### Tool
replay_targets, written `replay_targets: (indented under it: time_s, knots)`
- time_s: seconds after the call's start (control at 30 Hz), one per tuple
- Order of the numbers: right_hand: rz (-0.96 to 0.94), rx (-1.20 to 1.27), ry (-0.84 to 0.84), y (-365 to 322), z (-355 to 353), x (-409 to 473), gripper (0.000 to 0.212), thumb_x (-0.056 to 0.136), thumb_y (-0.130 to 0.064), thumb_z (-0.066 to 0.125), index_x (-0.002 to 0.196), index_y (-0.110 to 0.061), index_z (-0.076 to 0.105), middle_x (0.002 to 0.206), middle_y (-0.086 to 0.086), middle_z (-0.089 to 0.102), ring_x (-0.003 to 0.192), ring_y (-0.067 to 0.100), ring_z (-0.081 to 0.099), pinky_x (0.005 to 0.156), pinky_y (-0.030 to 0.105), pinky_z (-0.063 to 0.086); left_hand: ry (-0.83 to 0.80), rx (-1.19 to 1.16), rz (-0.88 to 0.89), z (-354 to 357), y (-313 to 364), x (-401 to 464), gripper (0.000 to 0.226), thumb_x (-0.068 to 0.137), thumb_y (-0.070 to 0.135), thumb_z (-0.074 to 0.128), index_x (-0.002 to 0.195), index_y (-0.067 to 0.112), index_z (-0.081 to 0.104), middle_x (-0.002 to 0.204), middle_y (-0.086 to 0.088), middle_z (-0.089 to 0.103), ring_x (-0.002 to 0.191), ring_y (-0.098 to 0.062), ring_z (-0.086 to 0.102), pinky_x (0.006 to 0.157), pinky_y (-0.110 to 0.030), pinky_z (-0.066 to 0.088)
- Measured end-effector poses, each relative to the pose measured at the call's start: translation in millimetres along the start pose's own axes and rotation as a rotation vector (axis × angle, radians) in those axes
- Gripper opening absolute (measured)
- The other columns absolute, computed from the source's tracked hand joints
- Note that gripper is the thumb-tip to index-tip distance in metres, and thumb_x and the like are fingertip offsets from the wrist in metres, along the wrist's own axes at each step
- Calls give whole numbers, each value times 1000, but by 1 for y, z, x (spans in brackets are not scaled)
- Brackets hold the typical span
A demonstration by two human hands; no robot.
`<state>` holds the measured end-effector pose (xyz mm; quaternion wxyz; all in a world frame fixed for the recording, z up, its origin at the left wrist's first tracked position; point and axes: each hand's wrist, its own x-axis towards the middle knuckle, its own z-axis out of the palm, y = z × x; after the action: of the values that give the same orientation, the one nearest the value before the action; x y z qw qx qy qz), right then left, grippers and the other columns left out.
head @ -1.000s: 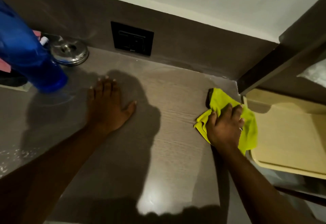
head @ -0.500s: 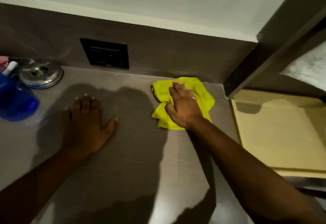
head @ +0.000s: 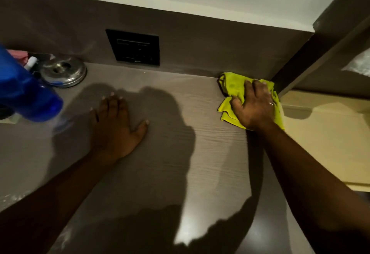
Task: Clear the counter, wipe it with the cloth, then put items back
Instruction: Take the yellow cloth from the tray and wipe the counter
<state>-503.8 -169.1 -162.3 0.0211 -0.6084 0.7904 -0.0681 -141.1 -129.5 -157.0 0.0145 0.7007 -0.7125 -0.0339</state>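
Note:
A crumpled yellow cloth [head: 230, 85] lies in the back right corner of the grey-brown counter [head: 180, 143]. My right hand [head: 253, 106] presses down on the cloth and grips it, covering its middle. My left hand [head: 118, 127] rests flat on the counter left of centre, fingers spread, holding nothing. A blue bottle [head: 24, 91] stands at the far left. Behind it sits a round metal lid or dish [head: 63, 71].
A black socket plate [head: 133, 47] is set in the back wall. A pale yellow tray or board [head: 330, 139] lies on a lower surface right of the counter. A dark cabinet side [head: 300, 57] closes the right corner. Pink and white items [head: 26, 59] peek behind the bottle.
My right hand has slid the yellow cloth to the right along the back wall into the corner. My left hand stays flat on the counter.

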Motion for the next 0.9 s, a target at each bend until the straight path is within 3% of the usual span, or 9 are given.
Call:
replay_targets:
  time_s: [0.1,0.17,0.27,0.47,0.67,0.9]
  knots:
    - [97,-28,-105,-10,1,-21,97,81,-71,22,157,-11,11,165,12,5,152,32,-2,121,52,2,-2,-21,-8,3,-3,1,90,83,70,35,147,7,25,156,-18,22,146,-36,15,115,-58,16]
    - [69,-35,-120,-6,0,-57,102,79,-75,22,157,-10,8,166,13,1,153,31,-5,120,53,-1,-2,-29,3,1,-2,1,91,83,71,34,147,7,25,157,-18,21,146,-36,15,115,-58,16]
    - [32,-47,-137,1,-3,-77,106,77,-77,23,157,-9,9,165,14,2,153,31,-4,120,53,-1,-7,-38,-4,-1,-4,0,93,82,73,26,149,8,22,159,-17,17,146,-36,13,115,-59,15]
    - [227,-43,-163,-25,1,4,109,81,-79,31,155,-4,3,164,20,-2,152,35,-6,120,57,-2,-8,-34,-18,7,-4,4,97,78,76,22,148,8,25,158,-17,20,146,-36,15,114,-59,14]
    - [150,-69,-107,-1,8,-36,112,74,-83,25,156,-8,10,165,17,4,152,32,-2,119,53,0,-7,-28,-16,10,-6,6,97,78,77,21,147,8,27,157,-18,23,145,-37,18,112,-60,17]
    - [422,-59,-75,-43,10,11,117,71,-83,20,155,-2,7,163,23,2,151,38,-5,118,60,-2,1,-54,-8,14,-7,8,102,78,79,17,149,7,18,159,-18,16,146,-38,13,113,-60,13]
